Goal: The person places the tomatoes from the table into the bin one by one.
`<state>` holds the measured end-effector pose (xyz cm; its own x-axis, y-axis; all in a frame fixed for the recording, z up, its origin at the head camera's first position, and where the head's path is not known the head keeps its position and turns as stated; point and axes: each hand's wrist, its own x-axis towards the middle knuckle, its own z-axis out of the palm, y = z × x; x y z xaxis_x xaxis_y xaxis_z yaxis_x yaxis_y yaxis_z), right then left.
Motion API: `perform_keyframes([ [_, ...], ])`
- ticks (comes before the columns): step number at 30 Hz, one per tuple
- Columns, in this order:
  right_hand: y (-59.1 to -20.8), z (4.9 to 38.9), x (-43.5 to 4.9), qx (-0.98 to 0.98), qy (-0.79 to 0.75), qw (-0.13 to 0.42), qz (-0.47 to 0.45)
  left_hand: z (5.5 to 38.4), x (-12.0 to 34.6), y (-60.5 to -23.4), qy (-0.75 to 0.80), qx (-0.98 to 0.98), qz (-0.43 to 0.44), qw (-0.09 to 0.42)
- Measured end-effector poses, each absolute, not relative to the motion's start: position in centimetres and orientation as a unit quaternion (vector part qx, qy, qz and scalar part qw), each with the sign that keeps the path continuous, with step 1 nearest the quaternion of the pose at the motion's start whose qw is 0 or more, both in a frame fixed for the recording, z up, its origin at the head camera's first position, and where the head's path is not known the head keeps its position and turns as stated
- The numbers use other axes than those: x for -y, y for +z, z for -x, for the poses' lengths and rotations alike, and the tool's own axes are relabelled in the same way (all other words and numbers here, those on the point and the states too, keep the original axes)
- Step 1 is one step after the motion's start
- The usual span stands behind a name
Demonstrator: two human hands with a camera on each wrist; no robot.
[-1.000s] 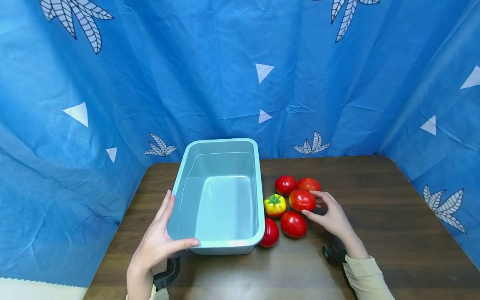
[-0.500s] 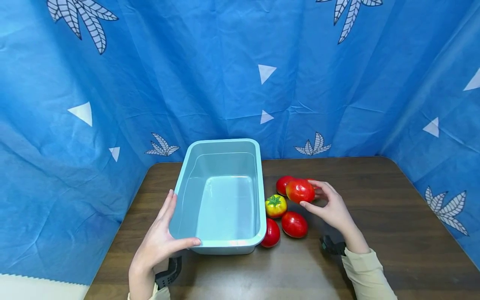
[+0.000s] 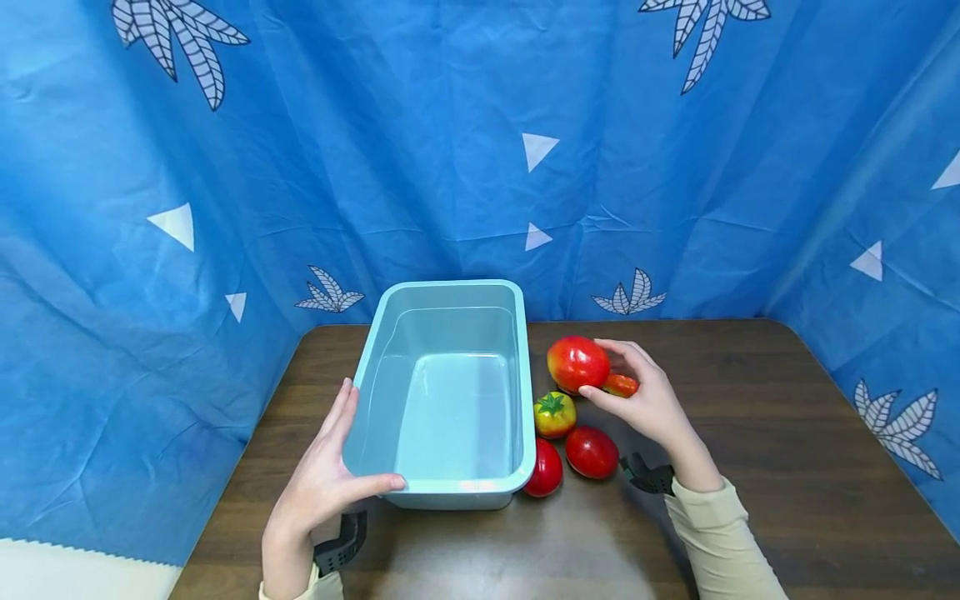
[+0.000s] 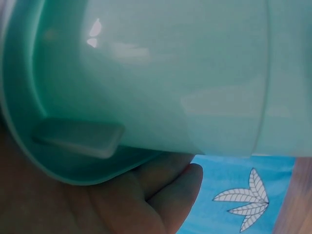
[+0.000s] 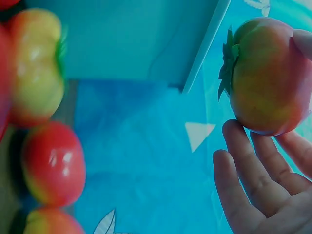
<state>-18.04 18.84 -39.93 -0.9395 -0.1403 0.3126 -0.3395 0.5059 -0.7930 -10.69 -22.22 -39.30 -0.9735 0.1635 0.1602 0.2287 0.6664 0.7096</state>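
My right hand [image 3: 641,396] holds a glossy red tomato [image 3: 577,364] between thumb and fingertips, raised over the others at the far side of the group. In the right wrist view the held tomato [image 5: 265,78] shows a green leafy top and a yellowish side. My left hand [image 3: 318,475] rests against the near left corner of a light blue plastic bin [image 3: 522,375], thumb along the front rim and fingers straight up the left side. From below, the left wrist view shows those fingers [image 4: 180,200] under the bin's lip. Nothing lies in the bin.
Beside the bin's right wall sit a yellow tomato [image 3: 554,415] with a green top and two red tomatoes, one nearer [image 3: 545,469] and one further right [image 3: 592,452]. An orange-red tomato [image 3: 621,385] is partly covered by my right hand. Blue cloth [image 3: 450,167] hangs behind the brown table [image 3: 750,433].
My right hand has lifted the red tomato from the group and carried it up and leftward, towards the bin. The left hand keeps its place on the bin; the view has shifted slightly.
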Motion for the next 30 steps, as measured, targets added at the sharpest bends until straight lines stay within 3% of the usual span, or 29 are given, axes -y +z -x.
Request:
perform_keyframes([
  [17, -38.9, 18.7, -13.2, 0.817, 0.532, 0.089, -0.204, 10.6, 22.2, -39.4, -0.404, 0.908, 0.106, 0.045],
  [24, -36.0, 16.7, -10.6, 0.812, 0.533, 0.090, -0.219, 10.6, 22.1, -39.4, -0.406, 0.907, 0.106, 0.046],
  [30, -36.5, 16.8, -10.0, 0.798, 0.545, 0.096, -0.238, 10.6, 22.2, -39.4, -0.408, 0.906, 0.105, 0.047],
])
